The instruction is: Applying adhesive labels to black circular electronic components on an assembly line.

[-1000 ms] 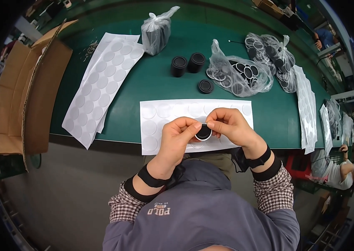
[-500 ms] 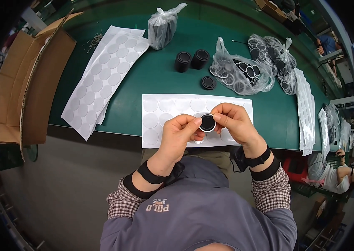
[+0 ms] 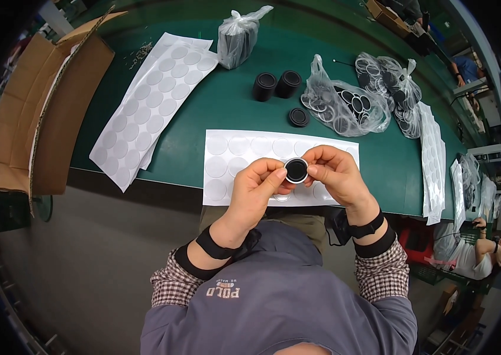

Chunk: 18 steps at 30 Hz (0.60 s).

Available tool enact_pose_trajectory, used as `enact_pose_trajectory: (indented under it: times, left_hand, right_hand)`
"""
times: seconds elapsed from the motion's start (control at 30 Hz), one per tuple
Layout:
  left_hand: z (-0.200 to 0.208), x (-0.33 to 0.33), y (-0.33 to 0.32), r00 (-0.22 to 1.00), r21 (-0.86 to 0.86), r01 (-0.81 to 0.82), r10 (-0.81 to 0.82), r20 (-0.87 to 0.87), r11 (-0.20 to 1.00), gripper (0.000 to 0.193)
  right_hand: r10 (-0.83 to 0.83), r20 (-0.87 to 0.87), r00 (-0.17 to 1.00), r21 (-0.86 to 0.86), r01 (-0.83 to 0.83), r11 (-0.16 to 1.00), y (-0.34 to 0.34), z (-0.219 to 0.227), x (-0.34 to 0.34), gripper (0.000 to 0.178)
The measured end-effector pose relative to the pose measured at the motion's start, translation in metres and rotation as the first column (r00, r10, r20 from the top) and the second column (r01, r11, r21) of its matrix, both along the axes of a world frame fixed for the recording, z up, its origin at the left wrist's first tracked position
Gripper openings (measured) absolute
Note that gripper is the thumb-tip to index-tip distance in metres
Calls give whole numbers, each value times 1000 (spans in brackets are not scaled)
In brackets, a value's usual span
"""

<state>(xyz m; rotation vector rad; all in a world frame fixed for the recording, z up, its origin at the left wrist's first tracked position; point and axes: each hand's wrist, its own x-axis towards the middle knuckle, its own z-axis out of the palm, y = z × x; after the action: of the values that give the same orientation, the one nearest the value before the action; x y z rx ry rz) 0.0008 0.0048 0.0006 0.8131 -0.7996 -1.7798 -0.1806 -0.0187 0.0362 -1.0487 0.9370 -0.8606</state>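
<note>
Black disc with a white rim (image 3: 296, 170) is, in the head view, just right of the centre of the frame, held between the two hands. The left hand (image 3: 258, 182) pinches its left edge between thumb and fingertips; the right hand (image 3: 338, 177) pinches its right edge the same way, so the disc lies directly between the two thumbs, its dark face turned up. Below it in the frame's middle, a white sheet of round stickers (image 3: 218, 167) lies along the near edge of the green desk (image 3: 182, 142), partly hidden by both hands.

Above the sheet stands a short black stack (image 3: 299, 117), and a little higher two taller black stacks (image 3: 276, 86) stand side by side. A clear bag of black-and-white rings (image 3: 348, 106) lies toward the upper right, next to a knotted bag (image 3: 389, 83). More sticker sheets (image 3: 150, 109) lie in the upper left, between a cardboard box (image 3: 71, 112) at the far left and a tied bag with dark contents (image 3: 237, 40) at the top.
</note>
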Motion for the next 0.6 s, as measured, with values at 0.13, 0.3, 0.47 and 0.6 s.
enact_pose_trajectory:
  times: [0.13,0.3,0.47,0.6]
  left_hand:
    - [2,-3,1,999,11,-39,39,-9,999,16]
    - [2,0,0,999,28,-43,43,-16,999,17]
    - [2,1,-1,999,3,-44,44,-31,999,22]
    - [1,0,-1,996,-3,-65,64,-57,998,28]
  right_hand:
    - [-23,-10,1000,-30,23,999,3,-1,1,19]
    - [-40,-17,999,2,40,999,3,0,3,19]
    - [-61,29,998,23,60,998,2,-2,5,21]
    - [-78,48,996,35,76,996,1,-4,7,24]
